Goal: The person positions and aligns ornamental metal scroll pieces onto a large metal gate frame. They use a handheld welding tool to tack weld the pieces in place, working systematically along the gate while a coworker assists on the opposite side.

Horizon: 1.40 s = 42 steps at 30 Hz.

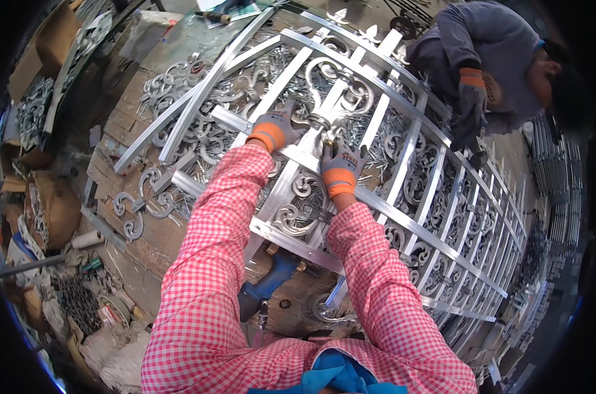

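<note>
Head view | left hand (276,130), right hand (343,164) on scroll ornament (337,98) | fingers' contact unclear

Bright, even daylight; soft shadows, mild glare on metal bars (403,157); sharp centre, fisheye bending and black vignette at edges.

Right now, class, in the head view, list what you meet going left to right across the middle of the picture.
Cardboard box of metal castings → loose scroll ornament → left hand → right hand → silver gate frame → co-worker's gloved hand.
</note>
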{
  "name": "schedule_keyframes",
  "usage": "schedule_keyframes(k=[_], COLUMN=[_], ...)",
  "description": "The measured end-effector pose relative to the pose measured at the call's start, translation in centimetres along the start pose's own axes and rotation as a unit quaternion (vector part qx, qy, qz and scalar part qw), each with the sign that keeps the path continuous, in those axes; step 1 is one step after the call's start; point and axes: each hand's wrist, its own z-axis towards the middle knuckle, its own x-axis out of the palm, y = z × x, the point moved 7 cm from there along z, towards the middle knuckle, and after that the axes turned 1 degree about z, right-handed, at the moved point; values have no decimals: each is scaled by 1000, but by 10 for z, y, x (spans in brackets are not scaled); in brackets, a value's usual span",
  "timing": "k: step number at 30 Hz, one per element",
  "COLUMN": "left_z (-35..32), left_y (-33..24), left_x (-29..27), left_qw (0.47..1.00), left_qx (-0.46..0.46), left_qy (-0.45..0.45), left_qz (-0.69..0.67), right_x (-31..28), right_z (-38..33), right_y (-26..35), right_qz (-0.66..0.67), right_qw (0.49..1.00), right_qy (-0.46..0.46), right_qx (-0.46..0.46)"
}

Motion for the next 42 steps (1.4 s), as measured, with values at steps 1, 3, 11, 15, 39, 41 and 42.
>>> schedule_keyframes(k=[1, 3, 11, 15, 39, 41, 42], left_z=[1, -2, 12, 9, -10, -7, -4], left_y=[2, -5, 17, 0, -6, -3, -1], left_x=[2, -4, 13, 10, -4, -1, 2], left_qw=[1000, 998, 985, 989, 967, 967, 967], left_qx=[8, 15, 88, 68, 132, 128, 129], left_qy=[-11, -38, -122, -120, -193, -183, -177], left_qz=[-8, -43, -86, -62, -104, -121, -131], right_x=[2, -2, -9, -11, -95, -93, -93], right_z=[-2, -1, -1, -12, 220, 234, 235], right_y=[-2, -2, 1, -43, -552, -545, -544], right_qz=[3, 28, 52, 223, -245, -296, -323], right_qw=[1000, 999, 998, 973, 949, 937, 928], right_qy=[29, 25, 42, -65, 103, 129, 141], right_qx=[7, 9, 3, -17, 169, 133, 117])
